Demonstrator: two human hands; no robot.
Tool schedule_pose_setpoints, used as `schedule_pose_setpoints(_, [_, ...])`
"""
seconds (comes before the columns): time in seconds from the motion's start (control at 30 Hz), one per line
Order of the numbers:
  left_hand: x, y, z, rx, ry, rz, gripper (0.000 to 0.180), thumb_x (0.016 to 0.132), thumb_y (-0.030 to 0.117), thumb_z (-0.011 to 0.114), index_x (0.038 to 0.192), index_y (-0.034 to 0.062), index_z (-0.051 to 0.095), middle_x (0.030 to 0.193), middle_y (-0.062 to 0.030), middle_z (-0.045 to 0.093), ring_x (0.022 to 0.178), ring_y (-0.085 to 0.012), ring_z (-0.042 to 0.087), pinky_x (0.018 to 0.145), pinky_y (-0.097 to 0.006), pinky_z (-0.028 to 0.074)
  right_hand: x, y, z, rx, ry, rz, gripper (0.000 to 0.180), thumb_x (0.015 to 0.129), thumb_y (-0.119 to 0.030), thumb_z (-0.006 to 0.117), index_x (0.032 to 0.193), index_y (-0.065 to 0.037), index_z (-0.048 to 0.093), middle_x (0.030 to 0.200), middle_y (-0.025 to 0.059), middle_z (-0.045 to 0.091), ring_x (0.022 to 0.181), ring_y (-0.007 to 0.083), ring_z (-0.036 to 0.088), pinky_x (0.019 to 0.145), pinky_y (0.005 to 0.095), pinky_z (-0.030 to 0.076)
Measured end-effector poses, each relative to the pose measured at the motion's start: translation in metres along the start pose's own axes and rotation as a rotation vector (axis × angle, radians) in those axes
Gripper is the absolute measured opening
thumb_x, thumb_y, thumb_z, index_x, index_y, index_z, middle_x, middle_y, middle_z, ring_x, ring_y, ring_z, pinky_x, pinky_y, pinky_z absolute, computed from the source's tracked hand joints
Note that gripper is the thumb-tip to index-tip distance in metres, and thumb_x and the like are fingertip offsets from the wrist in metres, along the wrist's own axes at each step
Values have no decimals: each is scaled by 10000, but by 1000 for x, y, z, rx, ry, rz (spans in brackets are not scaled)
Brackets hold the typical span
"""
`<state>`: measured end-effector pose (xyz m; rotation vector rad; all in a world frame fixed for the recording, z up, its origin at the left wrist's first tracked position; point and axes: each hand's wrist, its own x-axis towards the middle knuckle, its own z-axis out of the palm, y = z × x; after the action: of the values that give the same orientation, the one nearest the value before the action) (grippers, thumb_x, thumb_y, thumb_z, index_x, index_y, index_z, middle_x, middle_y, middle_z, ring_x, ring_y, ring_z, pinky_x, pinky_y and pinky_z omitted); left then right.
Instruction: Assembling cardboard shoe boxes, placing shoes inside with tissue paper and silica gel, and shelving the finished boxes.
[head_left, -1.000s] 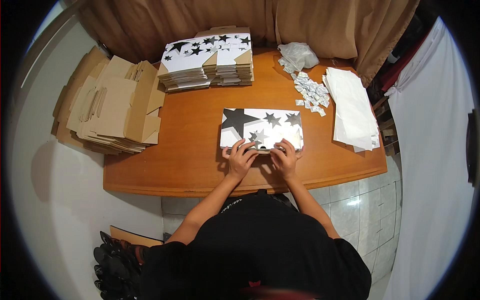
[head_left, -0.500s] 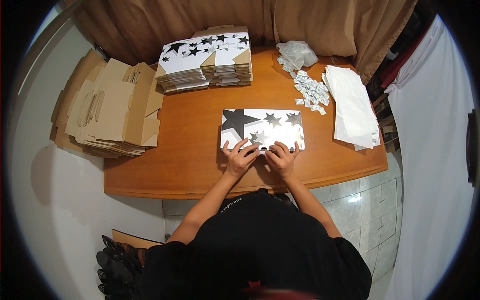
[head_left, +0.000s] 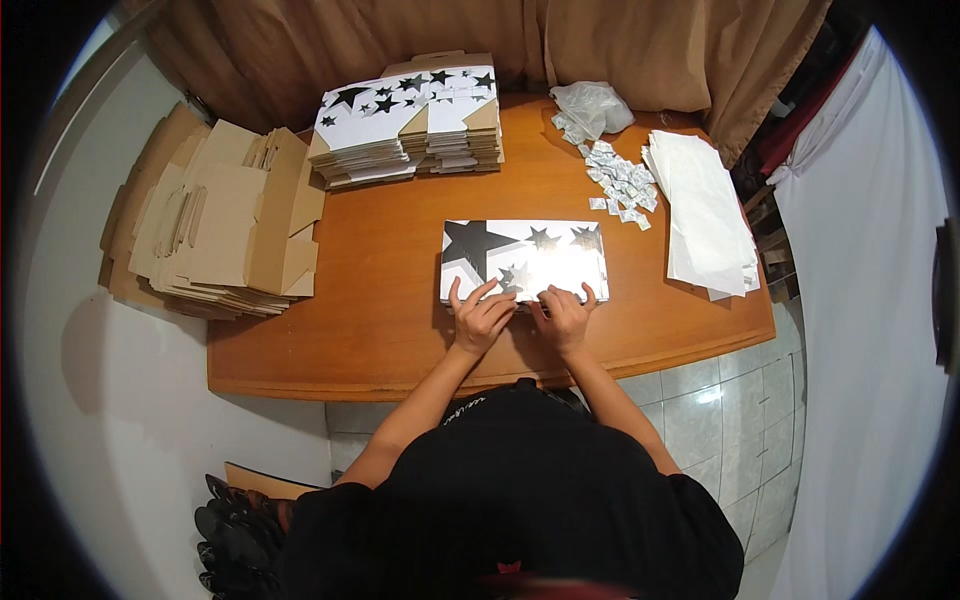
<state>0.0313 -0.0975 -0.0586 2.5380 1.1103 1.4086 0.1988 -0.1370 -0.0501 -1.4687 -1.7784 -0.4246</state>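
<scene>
A closed cardboard box (head_left: pixel 555 262), white with black and grey stars, lies in front of me on the wooden table. At its near edge, left of the middle, my left hand (head_left: pixel 482 316) curls its fingers over the lid's rim. My right hand (head_left: pixel 563 317) grips the same edge a little farther right, its fingers bent on the lid. Both sets of fingertips meet the front edge near its middle, where the hands hide part of the front side.
Star-printed folded boxes (head_left: pixel 368 150) are stacked at the back. Brown flattened cartons (head_left: pixel 215 220) lean at the left. Small white sachets (head_left: pixel 622 182) lie beside a clear plastic bag (head_left: pixel 598 108). White paper sheets (head_left: pixel 702 215) are piled at the right. The table edge (head_left: pixel 400 388) curves before me.
My fingertips have shifted slightly at the middle of the box's front edge, and the dark gap there is less visible. The box has stayed in nearly the same place.
</scene>
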Motion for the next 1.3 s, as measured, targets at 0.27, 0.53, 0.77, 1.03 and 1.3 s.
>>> schedule_pose_setpoints(0.27, [0,8,4,113,-122,-166,258,761,296,647,1010,232,664,1080,75,583,1020,-149,492,919,-456,187,32,8,-14,145,-110,48,257,696,-296,674,867,-123,590,868,35,603,789,190,579,932,438,282])
schedule_pose_setpoints(0.53, [-14,-33,-27,404,-143,-213,274,789,296,625,1062,320,643,1297,50,472,1219,-234,361,971,-563,106,67,91,6,165,-90,295,457,706,-353,661,1031,-37,603,992,150,602,962,304,562,880,461,372])
schedule_pose_setpoints(0.77, [-9,-42,-58,225,-53,-744,406,812,391,581,1211,319,555,1445,-109,258,1329,-355,167,1030,-586,55,37,64,6,684,-698,352,460,667,-374,742,803,23,556,754,186,602,673,268,604,611,348,482])
schedule_pose_setpoints(1.03, [-35,-47,-47,-672,233,-1380,661,878,346,552,1359,-11,273,1289,-189,438,1175,-226,440,980,-318,332,16,47,36,952,-965,252,793,640,-288,790,1174,64,320,1094,202,476,972,245,490,812,328,418])
schedule_pose_setpoints(1.3, [-90,4,-21,-1043,265,-1370,728,828,281,588,1397,54,195,1371,-113,334,1260,-216,299,1042,-335,216,23,43,61,1245,-938,-114,1214,496,-275,854,1388,11,81,1366,211,259,1277,325,257,1059,395,216])
